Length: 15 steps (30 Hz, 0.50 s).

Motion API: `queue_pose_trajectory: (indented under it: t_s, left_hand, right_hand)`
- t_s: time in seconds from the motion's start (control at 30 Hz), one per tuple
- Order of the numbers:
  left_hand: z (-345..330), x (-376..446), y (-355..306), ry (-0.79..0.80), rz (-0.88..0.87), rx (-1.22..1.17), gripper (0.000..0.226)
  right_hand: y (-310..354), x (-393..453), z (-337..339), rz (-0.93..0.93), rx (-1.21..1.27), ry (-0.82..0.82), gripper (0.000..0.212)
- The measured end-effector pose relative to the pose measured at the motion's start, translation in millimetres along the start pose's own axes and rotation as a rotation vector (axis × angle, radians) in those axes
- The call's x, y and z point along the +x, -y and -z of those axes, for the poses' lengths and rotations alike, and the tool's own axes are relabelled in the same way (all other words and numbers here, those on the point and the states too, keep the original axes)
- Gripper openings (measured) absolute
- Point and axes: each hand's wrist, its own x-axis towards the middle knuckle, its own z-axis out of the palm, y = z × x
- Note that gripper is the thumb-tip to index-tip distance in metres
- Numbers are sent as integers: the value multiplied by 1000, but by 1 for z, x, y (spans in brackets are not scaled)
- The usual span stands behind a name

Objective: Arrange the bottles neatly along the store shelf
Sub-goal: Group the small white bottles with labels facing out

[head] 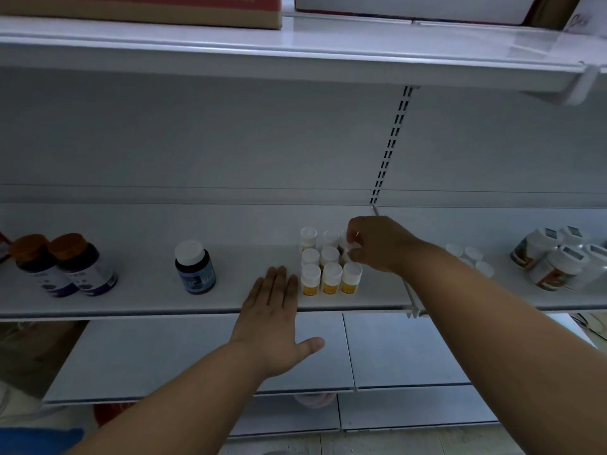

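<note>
Your left hand (274, 310) lies flat and empty on the shelf (131, 297) just left of the small white-capped bottles (330, 267), while your right hand (377, 244) pinches one at the block's right; they look light, rigid and tippy, so grip the cap.

bare shelf (138, 290) left of small bottles (331, 274), dark bottle (194, 267) possibly crowding

Single head view, wide-angle. Faces the shelf (203, 300) head-on from close range, looking slightly down onto its front edge; upper shelf overhead, lower shelves below. No second view.
</note>
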Motion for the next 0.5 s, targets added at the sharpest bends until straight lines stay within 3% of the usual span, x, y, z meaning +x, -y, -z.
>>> queue_pose_trajectory:
  t_s: [0.1,0.17,0.23,0.3,0.33,0.5]
  left_hand:
    - [0,1,0,3,4,9,115]
    - [-1,1,0,-2,4,10,116]
    - [-1,1,0,-6,5,8,115]
    - [0,0,0,-3,6,4,113]
    - [0,0,0,-3,7,2,112]
    - [-1,0,0,-5,4,0,113]
  right_hand:
    - [3,-7,9,1,16,-112,13]
    - [10,-14,18,-14,175,-226,8]
    - [21,-26,23,-76,758,-248,11]
    - [32,-42,23,-85,1375,-153,16]
    - [37,-49,21,-86,1563,-100,18]
    - [58,-74,11,-87,1918,83,40]
